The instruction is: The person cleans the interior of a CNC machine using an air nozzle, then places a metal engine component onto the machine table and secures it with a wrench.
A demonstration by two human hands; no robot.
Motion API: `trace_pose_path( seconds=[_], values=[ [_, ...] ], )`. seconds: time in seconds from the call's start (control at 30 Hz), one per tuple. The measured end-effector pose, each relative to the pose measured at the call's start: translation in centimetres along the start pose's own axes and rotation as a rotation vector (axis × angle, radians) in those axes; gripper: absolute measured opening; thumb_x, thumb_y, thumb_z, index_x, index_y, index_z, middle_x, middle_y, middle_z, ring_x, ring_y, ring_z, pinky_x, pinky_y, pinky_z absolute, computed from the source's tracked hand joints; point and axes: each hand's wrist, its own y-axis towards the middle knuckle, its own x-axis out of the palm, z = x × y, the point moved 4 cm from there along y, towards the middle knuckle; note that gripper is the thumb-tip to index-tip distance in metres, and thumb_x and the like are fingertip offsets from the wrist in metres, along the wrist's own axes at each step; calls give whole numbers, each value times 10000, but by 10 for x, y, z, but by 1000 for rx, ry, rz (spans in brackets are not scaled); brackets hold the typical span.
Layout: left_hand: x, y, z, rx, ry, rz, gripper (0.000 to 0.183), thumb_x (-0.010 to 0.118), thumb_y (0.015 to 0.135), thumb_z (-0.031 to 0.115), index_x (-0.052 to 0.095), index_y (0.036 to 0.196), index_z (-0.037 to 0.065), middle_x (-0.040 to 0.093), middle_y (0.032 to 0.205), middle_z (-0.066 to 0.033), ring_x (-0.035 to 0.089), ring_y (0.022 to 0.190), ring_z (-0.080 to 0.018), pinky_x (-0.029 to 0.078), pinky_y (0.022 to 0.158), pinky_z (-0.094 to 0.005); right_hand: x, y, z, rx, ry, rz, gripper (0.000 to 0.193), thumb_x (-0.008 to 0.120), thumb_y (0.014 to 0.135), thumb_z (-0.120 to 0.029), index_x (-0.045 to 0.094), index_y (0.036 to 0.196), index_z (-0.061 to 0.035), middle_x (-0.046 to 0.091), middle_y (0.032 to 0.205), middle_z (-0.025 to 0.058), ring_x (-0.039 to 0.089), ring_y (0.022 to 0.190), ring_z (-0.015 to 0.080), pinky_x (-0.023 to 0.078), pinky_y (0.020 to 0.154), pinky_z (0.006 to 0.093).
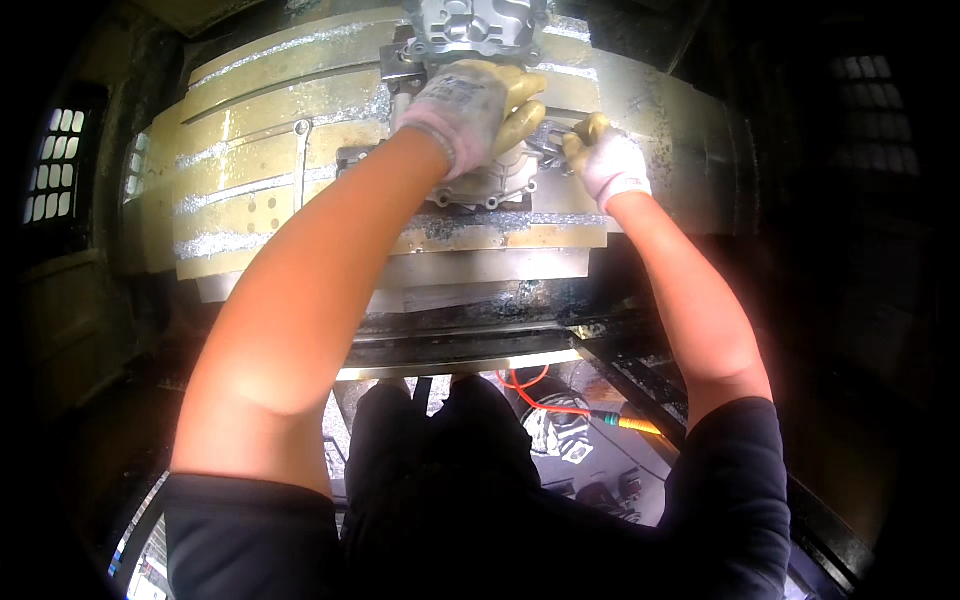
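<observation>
Both hands wear white gloves with yellowish fingers. My left hand (pixel 478 112) is curled over the near metal casting (pixel 490 185), a grey part with bolt lugs along its rim, and hides much of it. At the casting's right side, my right hand (pixel 606 160) is closed, fingertips pinched by a small metal clamp piece (pixel 546 142). Whatever those fingers hold is too small to make out. A second grey casting (pixel 475 25) sits just beyond my left hand, cut off by the top edge.
The castings stand on a slotted machine table (pixel 240 135) strewn with shiny metal chips. A combination wrench (pixel 301 165) lies left of my left forearm. Dark machine walls with a slatted window (pixel 55 165) surround it. Below the front edge, an orange hose (pixel 545 405) runs over the floor.
</observation>
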Motion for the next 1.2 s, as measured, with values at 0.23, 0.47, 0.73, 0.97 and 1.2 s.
trace_pose_path(
  seconds=[0.23,0.47,0.73,0.97,1.2],
  values=[
    [-35,-26,-8,298,-97,682,401,643,976,297,675,1284,42,705,1248,-195,671,1139,-362,518,1024,-448,-49,15,-96,-340,29,409,534,672,914,-417,650,1366,-133,717,1239,201,661,1193,371,509,1043,427],
    [-19,-132,-131,-503,-601,467,386,725,914,255,714,1232,37,725,1225,-201,694,1162,-329,540,1015,-399,20,15,-175,-505,-208,553,593,593,984,-474,526,1494,-179,552,1523,116,432,1460,386,251,1236,552],
    [80,-137,-208,-336,148,-502,300,789,827,198,782,1066,16,774,1089,-171,737,1080,-340,586,977,-424,24,26,-169,-700,-37,602,513,689,950,-389,625,1404,-160,649,1410,109,531,1367,388,348,1169,506],
    [57,-152,-212,-288,-173,-476,444,729,864,246,681,1292,136,709,1262,-171,684,1178,-347,541,985,-451,17,26,-169,-764,3,604,477,718,940,-325,647,1375,-144,674,1359,113,564,1321,382,374,1147,478],
    [20,-134,-176,-263,-58,-637,554,727,887,312,584,1361,64,671,1302,-161,625,1267,-337,510,1074,-437,22,26,-167,-735,23,541,635,317,1037,-524,614,1419,-113,635,1404,153,511,1365,398,203,1234,498]
  ],
)
